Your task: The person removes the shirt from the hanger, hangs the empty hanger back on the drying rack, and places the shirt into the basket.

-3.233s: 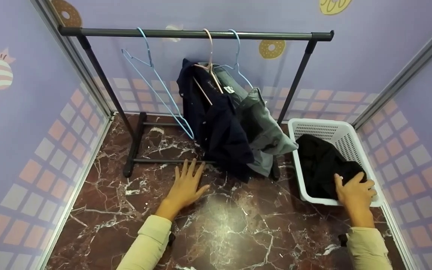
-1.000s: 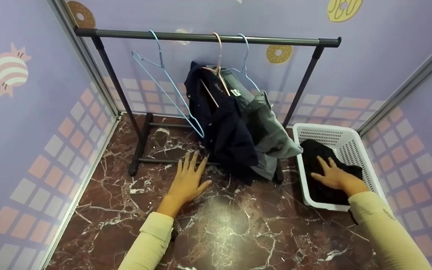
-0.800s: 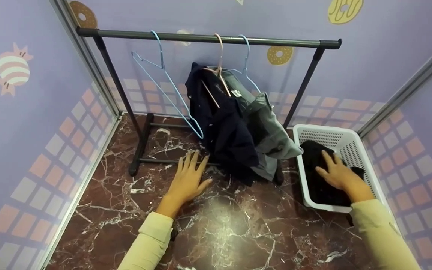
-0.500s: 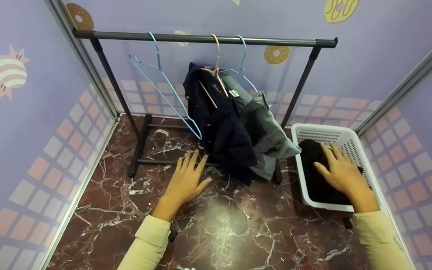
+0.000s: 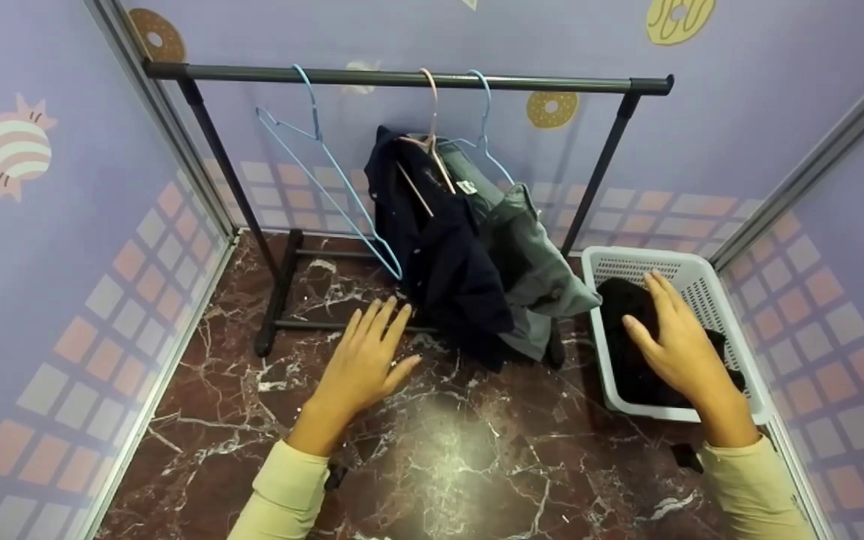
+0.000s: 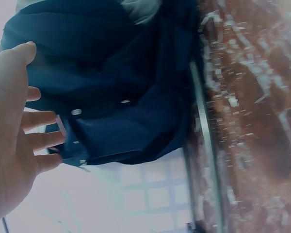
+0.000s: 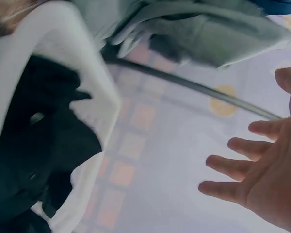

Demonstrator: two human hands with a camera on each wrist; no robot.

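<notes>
My left hand hovers over the marble floor in front of the rack, fingers extended and holding nothing. In the left wrist view its fingers stand near a navy shirt, with no contact plain. That navy shirt hangs on a pink hanger, beside a grey-green garment on a blue hanger. Above the white basket is my right hand, its fingers straight and holding nothing. A black garment lies crumpled inside the basket; the right wrist view shows the hand apart from it.
A dark clothes rack spans the back wall, its base on the floor. One bare blue hanger hangs at its left. Patterned walls close in both sides; the basket stands beside the right wall.
My right hand first touched the black garment at the basket's front, shifted over it, then rose off it. My left hand has lifted slightly from the floor. The head view has shifted a little.
</notes>
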